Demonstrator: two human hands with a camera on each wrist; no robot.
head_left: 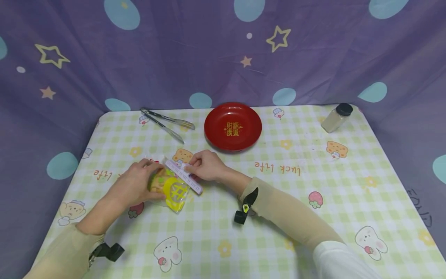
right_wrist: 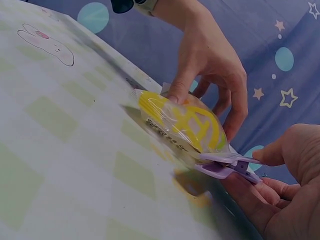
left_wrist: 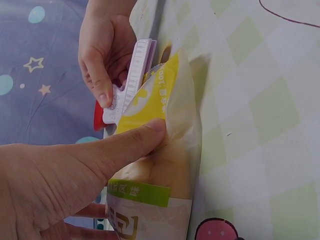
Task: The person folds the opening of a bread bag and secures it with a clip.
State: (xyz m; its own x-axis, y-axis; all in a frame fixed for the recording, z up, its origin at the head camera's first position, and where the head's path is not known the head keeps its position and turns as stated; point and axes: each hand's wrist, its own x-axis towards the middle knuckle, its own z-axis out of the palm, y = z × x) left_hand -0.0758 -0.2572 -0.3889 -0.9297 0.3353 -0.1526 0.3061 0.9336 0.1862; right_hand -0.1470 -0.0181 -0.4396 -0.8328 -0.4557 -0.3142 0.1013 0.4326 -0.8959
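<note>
My left hand (head_left: 134, 184) holds a clear plastic bag of bread (head_left: 177, 193) with yellow and green print. In the left wrist view the thumb lies across the front of the bread bag (left_wrist: 160, 175), with the other fingers behind it. My right hand (head_left: 208, 166) pinches the handles of a long pale purple bag clip (head_left: 184, 178) between thumb and fingers. The bag clip (right_wrist: 220, 167) lies along one edge of the bag in the right wrist view. Whether it bites on the plastic I cannot tell.
A red plate (head_left: 216, 135) with gold characters stands at the back middle. Metal tongs (head_left: 165, 124) lie left of it, spread apart. At the back right is a black-capped jar (head_left: 334, 120) of pale contents. A checked cloth (head_left: 265, 248) covers the table; a purple curtain (head_left: 195, 50) hangs behind.
</note>
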